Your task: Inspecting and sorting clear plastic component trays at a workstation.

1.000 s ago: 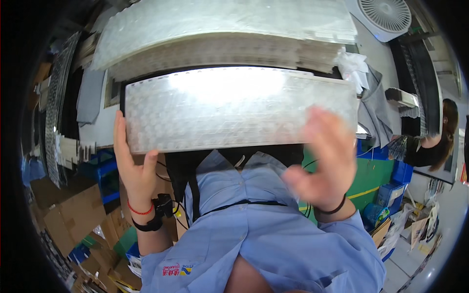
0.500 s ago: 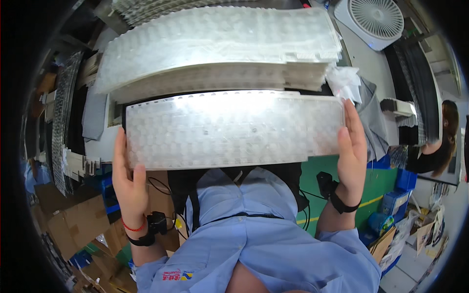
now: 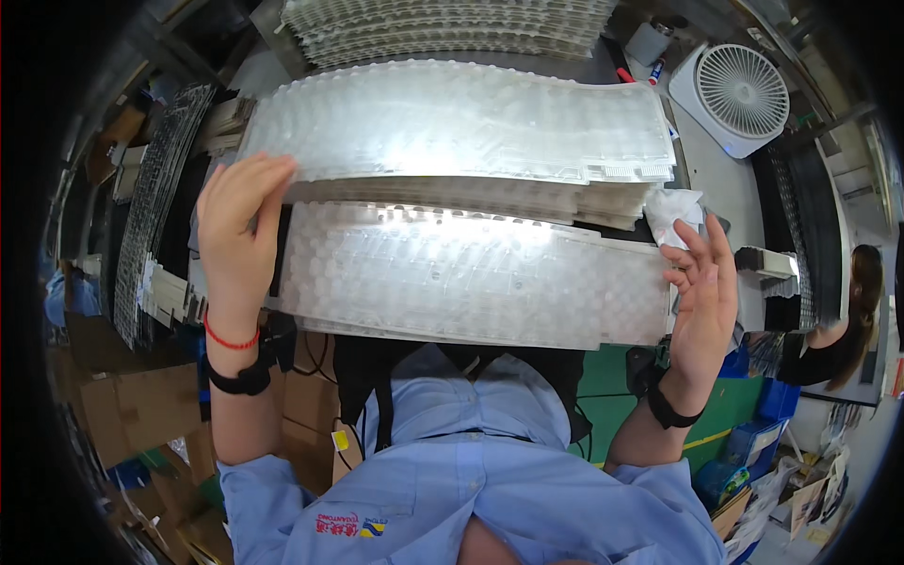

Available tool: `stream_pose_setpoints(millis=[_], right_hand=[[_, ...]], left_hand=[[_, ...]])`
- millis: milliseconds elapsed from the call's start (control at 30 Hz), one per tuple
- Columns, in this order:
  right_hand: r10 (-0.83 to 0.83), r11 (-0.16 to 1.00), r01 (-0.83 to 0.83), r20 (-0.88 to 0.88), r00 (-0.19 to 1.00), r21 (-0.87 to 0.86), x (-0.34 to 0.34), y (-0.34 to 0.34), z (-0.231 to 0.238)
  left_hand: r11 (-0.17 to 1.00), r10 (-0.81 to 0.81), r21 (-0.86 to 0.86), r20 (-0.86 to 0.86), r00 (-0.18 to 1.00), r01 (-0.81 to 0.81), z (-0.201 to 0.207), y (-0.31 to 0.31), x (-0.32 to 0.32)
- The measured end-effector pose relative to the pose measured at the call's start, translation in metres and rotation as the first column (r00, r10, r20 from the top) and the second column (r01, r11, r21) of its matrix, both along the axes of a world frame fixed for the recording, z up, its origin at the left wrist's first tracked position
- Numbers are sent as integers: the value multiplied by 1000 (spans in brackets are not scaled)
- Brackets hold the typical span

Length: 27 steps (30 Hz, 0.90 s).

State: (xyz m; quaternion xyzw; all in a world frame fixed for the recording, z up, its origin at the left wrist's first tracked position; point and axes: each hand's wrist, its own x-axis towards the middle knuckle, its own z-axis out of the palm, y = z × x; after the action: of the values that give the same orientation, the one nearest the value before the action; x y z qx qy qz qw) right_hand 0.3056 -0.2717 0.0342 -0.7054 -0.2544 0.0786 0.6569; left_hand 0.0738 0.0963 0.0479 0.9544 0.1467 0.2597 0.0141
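In front of me lies a long translucent plastic sheet (image 3: 452, 273) with rows of rounded bumps and a stepped right end. Sheet edges show beneath it along the front. Behind it stands a taller stack of similar translucent sheets (image 3: 452, 118), shiny on top. My left hand (image 3: 240, 226) is raised at the left end of that stack, its fingers stretched out toward the top sheet's corner; I cannot tell whether they touch it. Beside the near sheet's right end, my right hand (image 3: 702, 297) has its fingers apart and loosely bent, holding nothing.
More layered sheets (image 3: 452, 28) are piled at the back. A white fan (image 3: 739, 99) stands back right, near red and blue pens (image 3: 656, 71). A crumpled white bag (image 3: 674, 212) sits by the stack. Dark racks flank both sides; cardboard boxes (image 3: 132, 414) lie lower left. A person (image 3: 852, 320) is at right.
Both hands have let go of the near sheet's ends. My left hand has moved up to the far stack's left end; my right hand has drawn slightly away. The view has shifted.
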Motion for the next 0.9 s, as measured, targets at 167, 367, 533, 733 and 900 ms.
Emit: stream_pose_setpoints(millis=[167, 367, 533, 733, 900], right_hand=[[8, 1000, -5, -89, 996, 30, -4, 7, 0], [63, 996, -48, -203, 977, 79, -5, 5, 3], [158, 969, -77, -349, 924, 235, -8, 4, -2], [84, 996, -86, -242, 967, 1, -16, -14, -8], [-14, 999, 4, -183, 983, -54, -22, -18, -8]], left_hand=[[998, 43, -44, 105, 994, -39, -1, -9, 12], [989, -11, -143, 123, 992, 28, 2, -18, -11], [988, -30, -151, 32, 999, 35, -4, -45, -46], [874, -126, -469, 30, 992, 125, -19, -73, -62], [846, -43, -528, 67, 997, 72, -21, -75, -72]])
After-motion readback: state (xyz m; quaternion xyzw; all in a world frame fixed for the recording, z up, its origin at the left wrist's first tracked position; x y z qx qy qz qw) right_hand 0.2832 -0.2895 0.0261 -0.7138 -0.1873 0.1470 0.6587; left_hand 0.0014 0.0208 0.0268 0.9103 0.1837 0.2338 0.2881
